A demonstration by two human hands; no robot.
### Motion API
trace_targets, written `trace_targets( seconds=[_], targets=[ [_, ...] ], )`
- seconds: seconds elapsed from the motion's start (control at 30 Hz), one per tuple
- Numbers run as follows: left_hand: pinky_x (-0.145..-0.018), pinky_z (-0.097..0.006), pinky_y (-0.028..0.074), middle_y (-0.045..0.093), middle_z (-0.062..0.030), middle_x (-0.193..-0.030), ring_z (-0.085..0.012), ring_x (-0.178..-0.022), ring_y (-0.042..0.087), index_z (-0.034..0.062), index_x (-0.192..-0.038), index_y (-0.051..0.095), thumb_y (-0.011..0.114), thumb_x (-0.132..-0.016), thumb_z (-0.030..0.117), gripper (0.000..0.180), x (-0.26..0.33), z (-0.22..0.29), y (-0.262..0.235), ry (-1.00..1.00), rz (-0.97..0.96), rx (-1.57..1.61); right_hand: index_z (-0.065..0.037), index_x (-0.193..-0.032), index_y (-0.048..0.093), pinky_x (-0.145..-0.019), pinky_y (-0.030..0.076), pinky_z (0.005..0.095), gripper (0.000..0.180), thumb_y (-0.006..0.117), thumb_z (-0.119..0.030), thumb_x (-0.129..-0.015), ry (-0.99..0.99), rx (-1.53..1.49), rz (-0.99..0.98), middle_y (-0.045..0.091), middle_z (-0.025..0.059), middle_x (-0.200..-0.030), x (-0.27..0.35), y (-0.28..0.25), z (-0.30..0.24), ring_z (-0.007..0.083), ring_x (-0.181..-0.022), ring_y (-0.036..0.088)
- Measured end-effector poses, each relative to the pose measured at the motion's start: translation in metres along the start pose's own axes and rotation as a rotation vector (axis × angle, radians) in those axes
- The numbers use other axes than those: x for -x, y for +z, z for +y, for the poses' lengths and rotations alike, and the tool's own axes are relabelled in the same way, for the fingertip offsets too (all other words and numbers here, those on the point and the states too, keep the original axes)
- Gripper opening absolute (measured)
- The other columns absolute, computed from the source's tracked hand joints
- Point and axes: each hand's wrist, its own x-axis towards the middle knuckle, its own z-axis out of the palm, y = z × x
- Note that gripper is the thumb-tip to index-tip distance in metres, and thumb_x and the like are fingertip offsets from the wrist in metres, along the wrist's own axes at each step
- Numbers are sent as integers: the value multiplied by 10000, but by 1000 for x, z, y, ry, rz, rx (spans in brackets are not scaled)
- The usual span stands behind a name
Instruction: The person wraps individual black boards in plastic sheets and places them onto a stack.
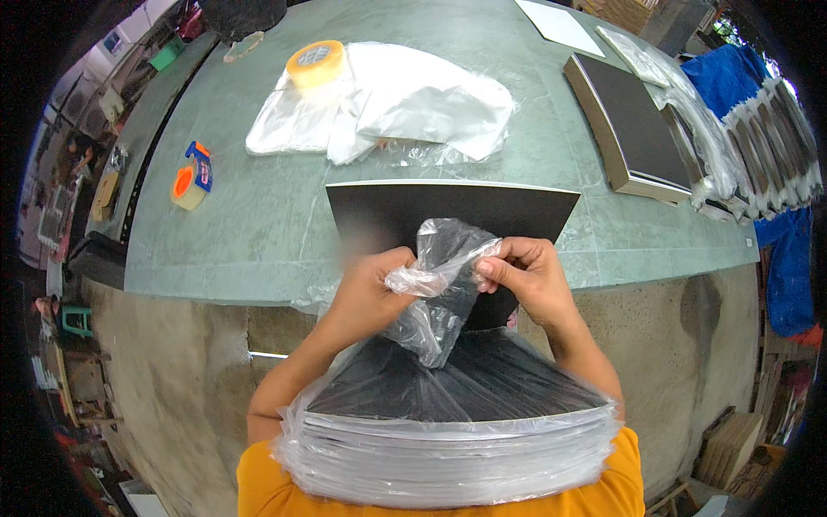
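Observation:
A clear plastic bag (441,332) is bunched up between my two hands. My left hand (372,289) is closed around one gathered side of it. My right hand (524,274) pinches the other side between thumb and fingers. Behind the bag, a black board (379,207) lies at the table's near edge, partly covered by my hands. Close against my body is a stack of black boards in clear plastic (457,444), its many layers showing at the front edge. Where the bag meets the stack, I cannot tell whether they are joined.
On the green table (250,233), a roll of yellow tape (315,65) rests on a pile of clear plastic bags (431,95). A tape dispenser (191,177) stands to the left. Thick black boards (633,125) and plastic-wrapped ones (771,146) occupy the right side.

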Motion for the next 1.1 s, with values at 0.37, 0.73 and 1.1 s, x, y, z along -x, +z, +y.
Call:
trace_targets(
  seconds=[0.37,0.73,1.1],
  targets=[
    [-529,-242,410,562,-50,-699,-96,-630,530,44,-769,585,672,-711,133,138,2,62,-1,165,-184,103,-12,-684,587,-539,424,219,121,657,-104,-720,-30,-185,-148,586,43,-634,0,5,-3,79,-569,527],
    [-648,-248,429,558,-33,-808,-126,-718,518,42,-890,556,625,-747,257,267,-1,7,-104,264,968,-270,-13,-749,580,-645,401,254,106,601,-113,-778,-121,-151,-256,551,64,-715,13,-15,-8,112,-681,504],
    [-572,-269,415,568,-64,-713,-148,-687,570,16,-794,574,617,-730,166,169,-3,45,-20,239,-305,-112,-27,-804,578,-699,446,291,201,629,-213,-749,-177,60,-45,580,82,-866,2,-5,-24,178,-807,559]
  ],
)
